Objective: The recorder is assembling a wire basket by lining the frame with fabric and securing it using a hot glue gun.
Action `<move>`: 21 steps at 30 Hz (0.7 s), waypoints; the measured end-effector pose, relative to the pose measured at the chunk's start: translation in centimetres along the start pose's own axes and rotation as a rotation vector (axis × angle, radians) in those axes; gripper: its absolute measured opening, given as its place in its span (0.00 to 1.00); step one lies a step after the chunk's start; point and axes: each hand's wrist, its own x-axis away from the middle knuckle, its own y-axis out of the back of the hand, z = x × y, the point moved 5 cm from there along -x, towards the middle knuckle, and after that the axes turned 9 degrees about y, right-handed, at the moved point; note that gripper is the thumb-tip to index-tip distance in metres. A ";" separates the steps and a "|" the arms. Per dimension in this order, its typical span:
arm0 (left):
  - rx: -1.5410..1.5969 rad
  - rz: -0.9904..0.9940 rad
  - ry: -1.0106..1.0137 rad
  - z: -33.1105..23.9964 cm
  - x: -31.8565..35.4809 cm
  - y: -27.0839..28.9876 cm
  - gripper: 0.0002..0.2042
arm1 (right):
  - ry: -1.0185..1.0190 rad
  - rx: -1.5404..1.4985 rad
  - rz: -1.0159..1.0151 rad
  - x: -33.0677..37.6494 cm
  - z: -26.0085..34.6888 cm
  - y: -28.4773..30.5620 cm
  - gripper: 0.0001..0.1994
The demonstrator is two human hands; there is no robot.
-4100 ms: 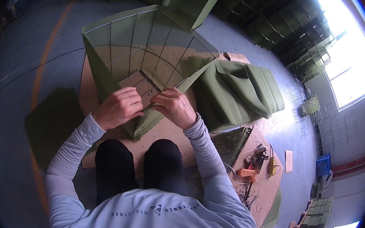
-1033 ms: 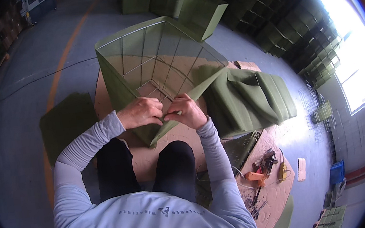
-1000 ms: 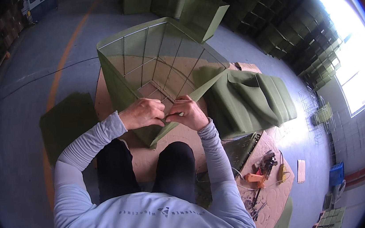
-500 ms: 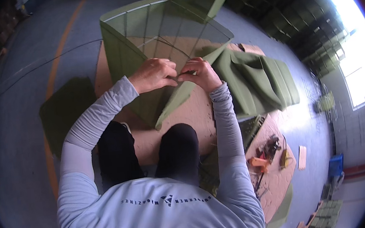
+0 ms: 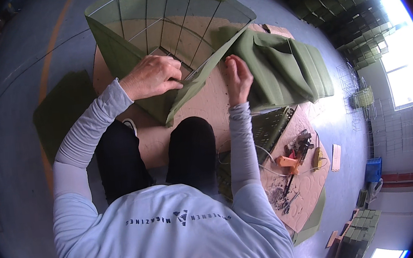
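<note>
A wire frame (image 5: 147, 27) with green fabric (image 5: 112, 43) over its sides stands on a brown board in front of me. My left hand (image 5: 153, 77) is closed, its thumb and fingers pinching the fabric at the near edge. From there a loose fabric flap (image 5: 183, 97) hangs toward my knees. My right hand (image 5: 239, 79) is off to the right of the flap, fingers curled together and apart from the fabric edge. Whatever it may hold is hidden. Folded green fabric (image 5: 285, 65) lies just beyond it.
The brown board (image 5: 156, 149) lies under the frame. At right, another board (image 5: 304, 194) carries an orange-handled tool (image 5: 286, 162), a yellow object (image 5: 318, 158) and dark scraps. A green panel (image 5: 63, 111) is on the floor at left. Stacked green boxes (image 5: 325, 10) line the far right.
My right hand has come away from the fabric edge and moved right, apart from my left hand. My left hand stays at the edge. The whole view has shifted slightly.
</note>
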 end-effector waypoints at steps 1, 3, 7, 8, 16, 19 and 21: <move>-0.007 -0.008 -0.002 0.0 0.0 0.1 0.11 | -0.017 -0.019 0.000 0.6 -1.6 -0.5 0.17; 0.051 -0.022 -0.013 0.5 0.2 0.0 0.10 | -0.080 0.009 -0.001 1.2 -2.3 -1.3 0.28; 0.224 -0.360 0.070 3.1 0.3 2.7 0.06 | -0.028 0.095 -0.048 -1.1 -1.0 -2.3 0.32; 0.210 -0.367 0.161 3.9 0.5 3.9 0.05 | -0.049 0.144 -0.004 -1.5 -0.5 -2.7 0.33; 0.073 -0.554 0.214 2.6 0.9 4.9 0.15 | -0.026 0.230 0.231 -4.4 0.0 -7.0 0.40; -0.082 -0.558 0.186 1.4 -0.1 3.6 0.17 | -0.006 0.277 0.208 -5.0 -1.9 -7.6 0.38; -0.123 -0.695 0.079 -0.3 -1.1 3.0 0.18 | 0.057 0.297 0.174 -5.3 -1.6 -7.8 0.34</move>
